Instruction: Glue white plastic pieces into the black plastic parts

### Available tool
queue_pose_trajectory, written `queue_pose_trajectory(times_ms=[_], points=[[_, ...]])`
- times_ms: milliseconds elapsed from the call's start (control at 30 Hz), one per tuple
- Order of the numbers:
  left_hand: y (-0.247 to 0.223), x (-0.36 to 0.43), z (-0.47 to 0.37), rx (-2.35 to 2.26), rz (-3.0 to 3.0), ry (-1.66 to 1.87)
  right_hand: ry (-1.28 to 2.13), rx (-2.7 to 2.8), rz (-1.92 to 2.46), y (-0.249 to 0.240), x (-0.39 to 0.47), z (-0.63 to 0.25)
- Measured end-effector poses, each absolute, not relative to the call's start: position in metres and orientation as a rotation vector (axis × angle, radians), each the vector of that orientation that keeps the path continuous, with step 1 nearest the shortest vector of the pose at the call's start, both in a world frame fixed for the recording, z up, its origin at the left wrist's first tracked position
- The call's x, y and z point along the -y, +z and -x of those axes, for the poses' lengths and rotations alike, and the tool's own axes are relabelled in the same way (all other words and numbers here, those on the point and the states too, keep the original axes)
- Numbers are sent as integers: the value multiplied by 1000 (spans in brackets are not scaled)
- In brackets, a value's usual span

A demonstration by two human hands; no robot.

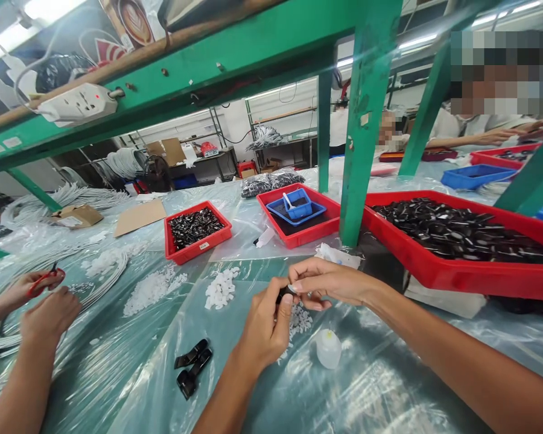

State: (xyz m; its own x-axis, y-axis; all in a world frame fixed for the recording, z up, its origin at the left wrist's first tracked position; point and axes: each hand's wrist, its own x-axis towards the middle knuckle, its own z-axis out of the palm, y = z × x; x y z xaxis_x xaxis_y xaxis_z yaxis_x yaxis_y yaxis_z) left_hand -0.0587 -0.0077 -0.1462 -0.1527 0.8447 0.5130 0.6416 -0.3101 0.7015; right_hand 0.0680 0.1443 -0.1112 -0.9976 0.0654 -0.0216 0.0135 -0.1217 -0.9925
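Around a small black part (286, 293), my left hand (268, 322) is closed, holding it above the plastic-covered table. My right hand (323, 282) meets it from the right, its thumb and index finger pinched at the part's end; what they grip is too small to make out. Below the hands lies a pile of small white pieces (301, 320), partly hidden. A translucent white bottle (329, 349) stands to the right of that pile. Black plastic parts (193, 366) lie left of my left forearm. Another white pile (221, 288) is beyond them.
Red trays of black parts (198, 229) (461, 232) and a red tray holding blue containers (294, 211) stand farther back. A green post (362, 132) rises between trays. At left, a person's hands (49, 301) hold red scissors (40, 282) near white cables.
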Motion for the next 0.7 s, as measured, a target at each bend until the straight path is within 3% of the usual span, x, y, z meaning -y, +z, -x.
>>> queue_pose_trajectory(times_ms=[233, 700], points=[[-151, -1, 72, -1709, -1802, 1496, 1864, 2394, 151, -94, -146, -72], [-158, -7, 79, -1292, -1260, 1718, 1575, 2305, 254, -78, -142, -81]])
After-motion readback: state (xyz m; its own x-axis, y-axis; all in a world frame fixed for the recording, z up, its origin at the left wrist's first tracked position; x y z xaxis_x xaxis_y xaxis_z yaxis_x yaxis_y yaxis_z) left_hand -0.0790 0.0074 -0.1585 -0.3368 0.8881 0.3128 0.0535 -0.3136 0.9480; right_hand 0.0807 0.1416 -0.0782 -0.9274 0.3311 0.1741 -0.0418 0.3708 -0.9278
